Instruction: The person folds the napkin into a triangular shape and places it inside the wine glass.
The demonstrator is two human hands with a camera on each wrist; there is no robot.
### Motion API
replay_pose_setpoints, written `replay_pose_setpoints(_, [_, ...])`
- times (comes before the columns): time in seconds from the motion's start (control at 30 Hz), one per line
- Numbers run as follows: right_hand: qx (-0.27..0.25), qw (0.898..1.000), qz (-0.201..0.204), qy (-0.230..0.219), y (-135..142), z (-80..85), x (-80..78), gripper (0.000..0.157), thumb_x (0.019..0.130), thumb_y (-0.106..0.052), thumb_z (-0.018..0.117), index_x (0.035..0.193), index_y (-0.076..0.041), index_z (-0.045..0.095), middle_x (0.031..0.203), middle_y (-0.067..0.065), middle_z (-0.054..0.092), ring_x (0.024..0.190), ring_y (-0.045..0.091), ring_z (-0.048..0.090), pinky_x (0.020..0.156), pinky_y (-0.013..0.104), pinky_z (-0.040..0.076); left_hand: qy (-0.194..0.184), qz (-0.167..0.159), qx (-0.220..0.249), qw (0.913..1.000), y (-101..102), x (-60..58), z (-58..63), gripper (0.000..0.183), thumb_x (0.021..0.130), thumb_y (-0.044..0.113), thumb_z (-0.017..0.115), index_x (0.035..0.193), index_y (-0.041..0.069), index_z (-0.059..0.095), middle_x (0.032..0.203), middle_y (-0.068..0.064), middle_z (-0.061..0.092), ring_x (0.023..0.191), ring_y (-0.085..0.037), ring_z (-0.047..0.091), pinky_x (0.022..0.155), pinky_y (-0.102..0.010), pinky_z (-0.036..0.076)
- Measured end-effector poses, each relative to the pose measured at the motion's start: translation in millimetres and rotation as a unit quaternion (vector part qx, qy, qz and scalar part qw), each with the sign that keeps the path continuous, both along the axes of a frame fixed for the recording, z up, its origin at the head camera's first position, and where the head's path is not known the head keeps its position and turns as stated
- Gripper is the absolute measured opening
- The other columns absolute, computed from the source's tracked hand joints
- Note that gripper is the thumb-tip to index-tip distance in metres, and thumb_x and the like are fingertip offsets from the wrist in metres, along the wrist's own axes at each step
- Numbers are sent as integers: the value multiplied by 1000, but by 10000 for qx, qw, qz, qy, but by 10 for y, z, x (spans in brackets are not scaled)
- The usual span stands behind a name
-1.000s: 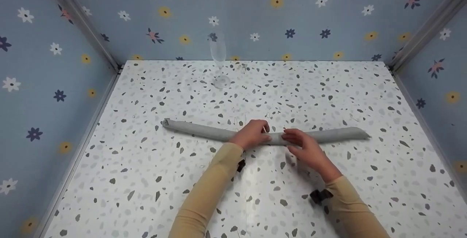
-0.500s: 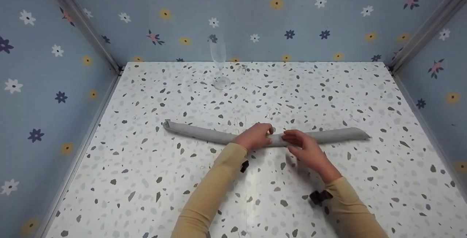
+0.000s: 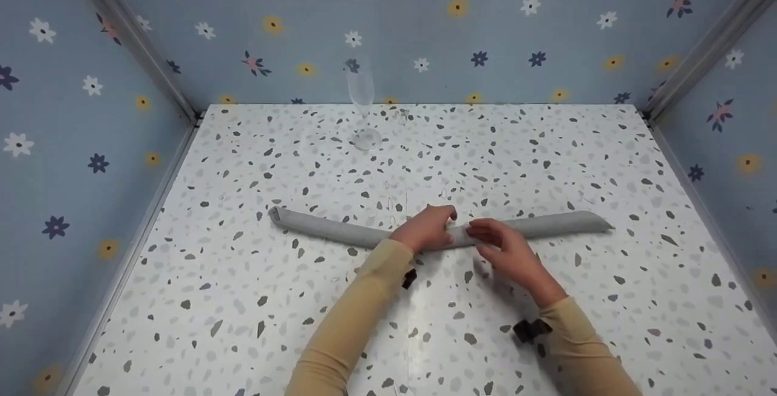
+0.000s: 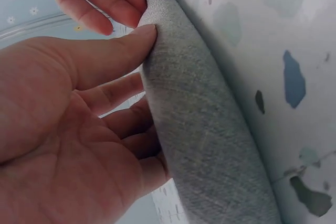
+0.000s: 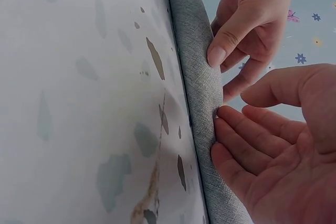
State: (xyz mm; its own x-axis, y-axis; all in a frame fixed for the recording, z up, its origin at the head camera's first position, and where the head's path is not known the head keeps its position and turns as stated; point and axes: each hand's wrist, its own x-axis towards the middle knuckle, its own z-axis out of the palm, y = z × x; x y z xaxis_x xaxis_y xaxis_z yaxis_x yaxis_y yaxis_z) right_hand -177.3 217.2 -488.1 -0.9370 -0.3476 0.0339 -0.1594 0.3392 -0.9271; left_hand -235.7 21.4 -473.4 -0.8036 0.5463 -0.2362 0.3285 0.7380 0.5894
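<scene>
White tabletop [image 3: 237, 335], speckled with grey chips, bears a rolled grey cloth [image 3: 340, 230], lying crosswise, slightly bent; a clear stemmed glass [image 3: 362, 90] stands upright near the back edge.

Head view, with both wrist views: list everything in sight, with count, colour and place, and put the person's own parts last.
Fabric roll: 1, grey, lying across the table under the hands
Stemmed glass: 1, clear, upright near the table's far edge
Table: 1, white with mostly grey flecks, beneath everything
Wall panels: 3, blue with flowers, at back, left and right
Metal posts: 2, grey, at the far corners
Wrist devices: 2, black, one by each wrist
Sleeves: 2, tan, on the forearms
Left hand: 1, bare, thumb touching the roll
Right hand: 1, bare, fingertips touching the roll
</scene>
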Motion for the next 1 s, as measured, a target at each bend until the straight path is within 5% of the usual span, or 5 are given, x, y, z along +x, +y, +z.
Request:
replay_pose_setpoints(0.17, [-37,10000,69,-29,58,-94,-39,41,90,9,55,131,6,50,125,20,59,119,34,52,102,48,38,-20,73,234,9997,-15,4,-21,45,84,7,68,126,4,54,102,-10,62,91,-20,58,81,-31,47])
replay_pose_setpoints(0.4, [-46,9993,114,-348,3,85,28,42,91,10,52,133,10,46,128,28,54,123,40,47,103,53,34,50,72,230,9997,-23,2,-34,35,83,7,70,116,3,61,104,-10,64,92,-19,59,81,-30,48])
replay_pose_setpoints(0.57, [-41,9996,77,-275,73,-112,-31,42,91,7,55,133,2,50,127,18,58,122,31,51,102,46,39,147,145,491,9986,-32,12,-50,20,77,4,72,97,4,70,91,-7,66,80,-16,57,72,-26,47])
replay_pose_setpoints(1.0, [-313,9991,65,-278,93,-89,16,40,91,8,55,131,6,50,126,18,58,121,31,51,103,47,37,-388,504,1504,9866,-111,68,-119,23,76,5,75,98,4,71,84,0,63,80,-13,58,77,-25,47])
